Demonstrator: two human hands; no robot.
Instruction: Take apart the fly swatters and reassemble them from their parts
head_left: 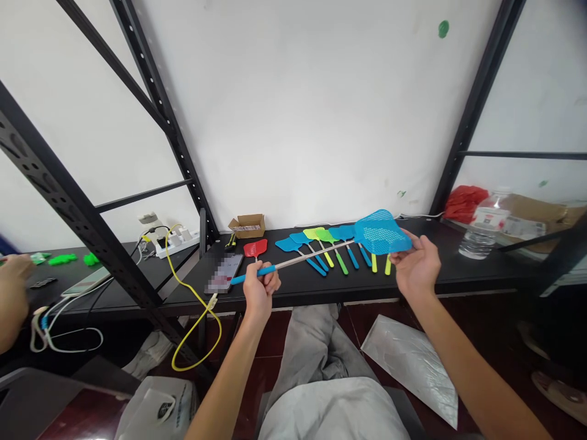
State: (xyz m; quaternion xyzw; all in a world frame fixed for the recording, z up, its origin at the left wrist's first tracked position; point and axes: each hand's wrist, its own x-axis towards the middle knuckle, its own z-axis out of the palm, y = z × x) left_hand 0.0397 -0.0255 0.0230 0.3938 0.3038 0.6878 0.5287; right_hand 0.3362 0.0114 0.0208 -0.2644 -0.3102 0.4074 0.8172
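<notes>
A blue fly swatter [383, 233] with a metal shaft is held up level in front of the black shelf. My left hand [259, 286] is closed round its blue handle. At the other end, my right hand [417, 263] pinches the edge of the mesh head between thumb and fingers. Behind the shaft, several more swatters lie in a row on the shelf, among them a green swatter [326, 237] and a blue swatter [287, 245]. A red swatter [255, 247] lies just beyond my left hand, its handle hidden.
A phone [224, 273] and a small cardboard box [247, 226] are on the shelf at left. A yellow cable [189, 286] loops over its front edge. Far right stands a water bottle [486, 223]. Another person's hand [16, 272] is at far left. Black posts frame both sides.
</notes>
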